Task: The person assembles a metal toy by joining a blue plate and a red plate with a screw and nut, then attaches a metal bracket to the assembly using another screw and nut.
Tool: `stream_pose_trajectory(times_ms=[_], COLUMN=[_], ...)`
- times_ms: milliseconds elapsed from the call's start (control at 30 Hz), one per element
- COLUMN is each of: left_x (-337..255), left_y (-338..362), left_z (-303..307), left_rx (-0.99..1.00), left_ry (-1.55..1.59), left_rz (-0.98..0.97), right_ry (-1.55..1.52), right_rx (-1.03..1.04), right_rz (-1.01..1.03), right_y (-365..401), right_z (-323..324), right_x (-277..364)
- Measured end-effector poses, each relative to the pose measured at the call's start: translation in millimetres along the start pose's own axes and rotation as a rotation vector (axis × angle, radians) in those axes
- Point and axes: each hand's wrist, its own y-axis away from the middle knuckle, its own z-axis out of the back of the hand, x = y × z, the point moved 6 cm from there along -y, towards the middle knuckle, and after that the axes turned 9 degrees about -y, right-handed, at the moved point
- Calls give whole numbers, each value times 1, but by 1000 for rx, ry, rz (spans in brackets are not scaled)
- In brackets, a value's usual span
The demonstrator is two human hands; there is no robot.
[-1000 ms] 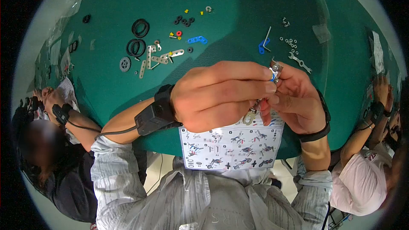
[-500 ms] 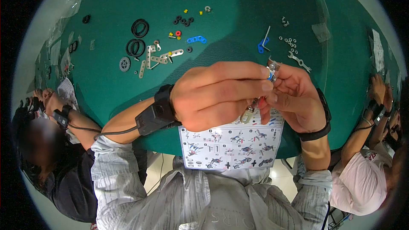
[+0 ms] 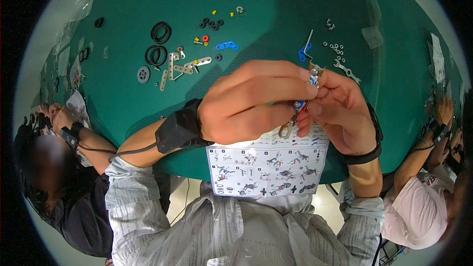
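Note:
Both of my hands meet over the near right part of the green table, holding one small part-built metal model (image 3: 298,105) with silver, blue and red pieces. My left hand (image 3: 253,103) reaches across from the left, fingers closed on its silver upper end; much of the model is hidden behind them. My right hand (image 3: 344,111) pinches it from the right side. Beneath the hands lies a printed instruction sheet (image 3: 266,170) with step pictures. Just beyond my fingers are a blue bracket (image 3: 302,53), a hex key (image 3: 309,43) and a small wrench (image 3: 347,70).
Perforated metal strips (image 3: 171,66), black rubber rings (image 3: 161,33) and a grey wheel (image 3: 143,74) lie at left. Another blue bracket (image 3: 227,46) is mid-table; several nuts (image 3: 336,48) lie at right. People sit on both sides, a hand (image 3: 61,118) at left.
My left hand has lifted slightly and turned, with the model shifting in the grip so that more of its blue part shows. The loose parts stay where they were.

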Motion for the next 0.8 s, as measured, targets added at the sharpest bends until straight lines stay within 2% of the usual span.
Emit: stream_pose_trajectory(times_ms=[100,200,300,400,500,533,633,800], left_x=[2,4,11,23,25,28,26,26], left_y=[-4,-7,-5,6,21,21,23,25], left_z=[-1,1,0,-3,-19,-22,-27,-31], left_rx=[25,59,127,169,72,131,136,139], left_ry=[-16,-23,75,229,672,668,850,827], left_rz=[10,107,217,416,1013,967,1082,1126], right_ry=[-3,6,39,80,145,150,165,230], right_rx=[-15,-19,-50,-92,-153,-162,-146,-132], right_rz=[18,56,87,158,217,223,242,273], right_y=[0,-1,-1,0,1,1,2,1], right_z=[6,5,6,9,9,11,12,15], right_x=[2,5,6,9,12,13,14,13])
